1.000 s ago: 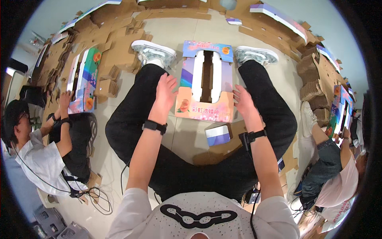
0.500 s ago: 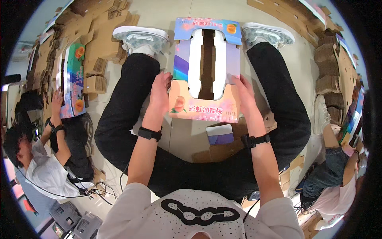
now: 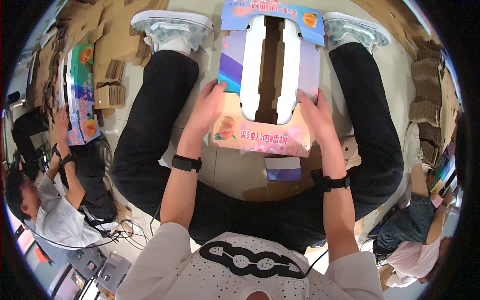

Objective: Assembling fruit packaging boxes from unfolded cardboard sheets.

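Note:
A flat printed cardboard box (image 3: 270, 75), pink, blue and purple with peach pictures and a long white-edged cutout down its middle, lies between my spread legs. My left hand (image 3: 209, 107) grips its left edge with fingers curled over the side. On the opposite side my right hand (image 3: 316, 112) holds the right edge the same way. Both wrists carry black bands. A small white and blue cardboard piece (image 3: 283, 168) lies on the floor just below the box.
Stacks of brown cardboard (image 3: 112, 92) lie at left and along the right (image 3: 425, 100). A person at left (image 3: 55, 210) holds another printed box (image 3: 82, 95). Another person sits at lower right (image 3: 415, 235). My white shoes (image 3: 170, 25) point away. Cables (image 3: 125, 232) trail at lower left.
The box has come closer and fills more of the view. My hands have slid from its lower part to grip both side edges.

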